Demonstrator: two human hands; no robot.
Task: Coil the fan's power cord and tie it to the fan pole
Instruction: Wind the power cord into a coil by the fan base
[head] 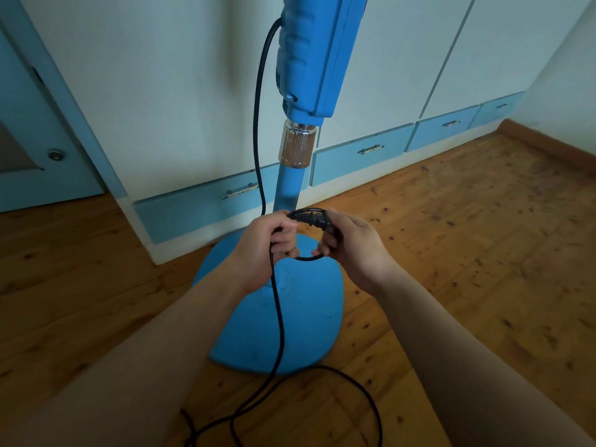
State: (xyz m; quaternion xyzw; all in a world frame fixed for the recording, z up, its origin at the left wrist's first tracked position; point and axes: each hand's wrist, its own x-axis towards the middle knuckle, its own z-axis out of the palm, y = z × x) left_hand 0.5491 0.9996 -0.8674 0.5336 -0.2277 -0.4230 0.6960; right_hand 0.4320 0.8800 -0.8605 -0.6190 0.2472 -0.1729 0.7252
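Note:
A blue fan pole [288, 188] rises from a round blue base [303, 333] on the wooden floor. The black power cord [280, 330] runs down from the fan's upper housing [309, 56], passes through both hands and trails in loose loops on the floor near me. My left hand [266, 250] is closed around the cord just in front of the pole. My right hand [351, 243] grips the black plug [309, 217] and a small loop of cord beneath it. The two hands are close together, level with the lower pole.
Behind the fan a white cabinet has several blue drawers [358, 159] with metal handles along the floor. A blue door [35, 146] stands at the left. A clear collar [296, 145] joins the pole to the housing. Bare wooden floor [483, 253] lies to the right.

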